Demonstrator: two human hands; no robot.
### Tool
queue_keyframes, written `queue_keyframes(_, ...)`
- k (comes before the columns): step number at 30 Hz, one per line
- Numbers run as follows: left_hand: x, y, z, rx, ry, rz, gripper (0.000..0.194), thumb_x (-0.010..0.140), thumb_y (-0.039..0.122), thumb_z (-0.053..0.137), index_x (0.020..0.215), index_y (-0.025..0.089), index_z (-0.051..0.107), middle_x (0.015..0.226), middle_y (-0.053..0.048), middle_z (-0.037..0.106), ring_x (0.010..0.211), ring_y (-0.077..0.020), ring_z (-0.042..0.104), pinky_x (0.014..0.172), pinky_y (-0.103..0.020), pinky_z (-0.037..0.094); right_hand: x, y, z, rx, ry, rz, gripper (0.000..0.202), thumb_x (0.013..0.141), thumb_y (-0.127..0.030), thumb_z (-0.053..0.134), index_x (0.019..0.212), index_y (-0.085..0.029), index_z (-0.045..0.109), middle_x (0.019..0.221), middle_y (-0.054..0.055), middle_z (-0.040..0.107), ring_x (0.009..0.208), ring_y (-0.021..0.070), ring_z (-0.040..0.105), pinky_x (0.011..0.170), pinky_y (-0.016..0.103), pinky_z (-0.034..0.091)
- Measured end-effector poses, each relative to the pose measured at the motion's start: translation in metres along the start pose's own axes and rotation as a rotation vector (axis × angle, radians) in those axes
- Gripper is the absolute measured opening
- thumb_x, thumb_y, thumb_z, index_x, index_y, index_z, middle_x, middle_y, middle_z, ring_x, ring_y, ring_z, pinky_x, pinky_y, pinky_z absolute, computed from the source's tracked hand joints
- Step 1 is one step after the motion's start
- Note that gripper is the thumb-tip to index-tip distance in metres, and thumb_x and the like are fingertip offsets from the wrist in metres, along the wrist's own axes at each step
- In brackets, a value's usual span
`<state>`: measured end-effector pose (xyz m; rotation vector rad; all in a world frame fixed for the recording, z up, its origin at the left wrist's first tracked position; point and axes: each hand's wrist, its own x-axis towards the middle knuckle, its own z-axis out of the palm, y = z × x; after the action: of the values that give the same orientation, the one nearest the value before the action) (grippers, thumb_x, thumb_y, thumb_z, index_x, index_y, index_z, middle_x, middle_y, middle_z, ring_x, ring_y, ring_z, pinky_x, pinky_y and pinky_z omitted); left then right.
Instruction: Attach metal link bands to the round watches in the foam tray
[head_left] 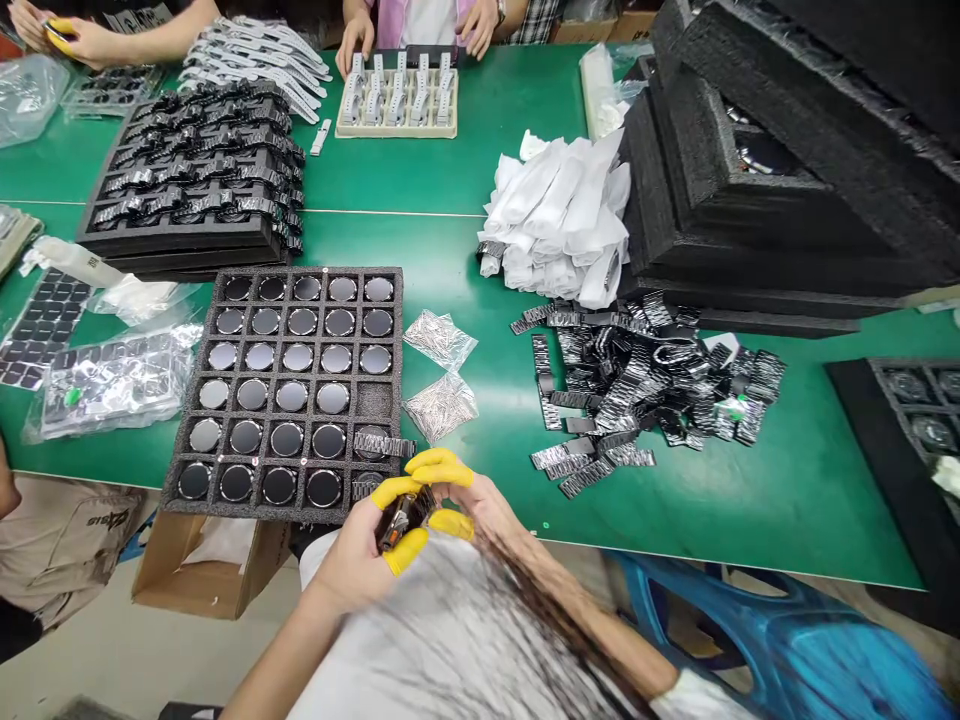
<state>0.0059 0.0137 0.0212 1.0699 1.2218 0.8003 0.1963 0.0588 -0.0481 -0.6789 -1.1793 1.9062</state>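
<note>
My left hand (pixel 360 555) and my right hand (pixel 469 500), both with yellow finger cots, meet just below the table's near edge and together hold a small dark watch body (pixel 401 520). Right above them lies a black foam tray (pixel 289 385) with rows of round watch faces; one metal strap (pixel 382 445) rests across its lower right cell. To the right of my hands a heap of loose dark metal watch straps (pixel 645 385) spreads over the green table (pixel 465 170).
Two clear bags of small metal pins (pixel 439 375) lie beside the tray. White wrappers (pixel 562 215) pile in front of stacked black foam trays (pixel 757 170). More strap trays (pixel 195 175) stand at far left. Other people's hands (pixel 416 35) work at the far edge.
</note>
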Motion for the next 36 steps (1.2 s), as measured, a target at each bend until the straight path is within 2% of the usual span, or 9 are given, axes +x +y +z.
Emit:
queue_keyframes(4,-0.001,-0.002,-0.004,-0.059,-0.026,-0.082,0.046,0.083,0.032,0.085,0.127,0.021,0.073,0.104,-0.005,0.076,0.087,-0.0201,0.068,0.099,-0.039,0.057,0.002,-0.010,-0.002,0.003,-0.063,-0.057,0.024,0.097,-0.040,0.079,0.120,-0.034,0.080,0.126,0.008,0.068,0.110,0.0203,0.064,0.086,0.032,0.054)
queue_keyframes(10,-0.002,-0.009,-0.009,-0.184,-0.067,-0.193,0.054,0.078,0.046,0.090,0.123,0.020,0.076,0.099,-0.005,0.075,0.083,-0.0195,0.065,0.085,-0.033,0.057,0.002,-0.005,-0.007,-0.077,-0.114,-0.150,0.025,0.101,-0.042,0.074,0.123,-0.033,0.079,0.126,0.009,0.069,0.113,0.0213,0.065,0.097,0.039,0.055)
queue_keyframes(12,-0.001,-0.011,-0.008,-0.191,-0.085,-0.226,0.055,0.079,0.050,0.089,0.122,0.019,0.076,0.096,-0.006,0.074,0.083,-0.0196,0.065,0.081,-0.031,0.056,0.001,0.000,-0.007,-0.094,-0.074,-0.135,0.022,0.098,-0.043,0.077,0.115,-0.030,0.080,0.127,0.010,0.068,0.109,0.0214,0.066,0.095,0.040,0.056)
queue_keyframes(15,-0.001,-0.021,-0.006,-0.249,-0.004,-0.254,0.060,0.083,0.053,0.085,0.131,0.019,0.072,0.093,-0.004,0.073,0.066,-0.0122,0.056,0.062,-0.023,0.049,-0.001,0.003,-0.002,-0.006,0.077,-0.126,0.024,0.093,-0.050,0.081,0.095,-0.027,0.076,0.120,0.008,0.070,0.104,0.0223,0.066,0.095,0.042,0.056)
queue_keyframes(18,0.000,-0.032,-0.011,-0.227,0.139,-0.149,0.058,0.096,0.050,0.071,0.146,0.024,0.060,0.106,-0.006,0.075,0.054,-0.0072,0.047,0.051,-0.022,0.043,-0.002,0.002,0.009,0.269,0.164,-0.024,0.037,0.092,-0.061,0.078,0.089,-0.026,0.065,0.089,0.004,0.072,0.089,0.0233,0.068,0.090,0.044,0.056)
queue_keyframes(21,0.004,-0.034,-0.023,0.143,0.187,0.120,0.043,0.104,0.031,0.059,0.147,0.030,0.062,0.139,-0.010,0.069,0.085,-0.0159,0.070,0.080,-0.031,0.061,-0.004,-0.003,0.022,0.472,0.061,0.146,0.044,0.089,-0.066,0.078,0.088,-0.025,0.062,0.061,-0.003,0.062,0.063,0.0197,0.061,0.073,0.037,0.054)
queue_keyframes(24,0.007,-0.024,-0.032,0.571,0.096,0.346,0.056,0.099,0.010,0.054,0.150,0.033,0.062,0.157,-0.008,0.058,0.134,-0.0255,0.063,0.116,-0.044,0.051,-0.004,-0.005,0.032,0.431,-0.052,0.293,0.053,0.082,-0.070,0.082,0.082,-0.020,0.065,0.063,0.000,0.065,0.058,0.0165,0.058,0.064,0.031,0.047)
queue_keyframes(28,0.007,-0.010,-0.030,0.796,-0.036,0.368,0.077,0.087,-0.003,0.048,0.155,0.032,0.056,0.153,-0.008,0.062,0.134,-0.0254,0.065,0.114,-0.043,0.055,-0.002,-0.005,0.038,0.351,-0.073,0.355,0.057,0.080,-0.075,0.080,0.076,-0.019,0.068,0.060,-0.001,0.064,0.056,0.0142,0.055,0.064,0.030,0.045)
queue_keyframes(36,0.004,-0.012,-0.024,0.834,-0.028,0.351,0.078,0.082,-0.006,0.045,0.152,0.026,0.057,0.143,-0.011,0.065,0.127,-0.0256,0.068,0.110,-0.042,0.058,-0.004,-0.006,0.037,0.308,-0.029,0.389,0.053,0.082,-0.069,0.082,0.076,-0.018,0.070,0.058,-0.002,0.063,0.053,0.0123,0.051,0.061,0.028,0.041)
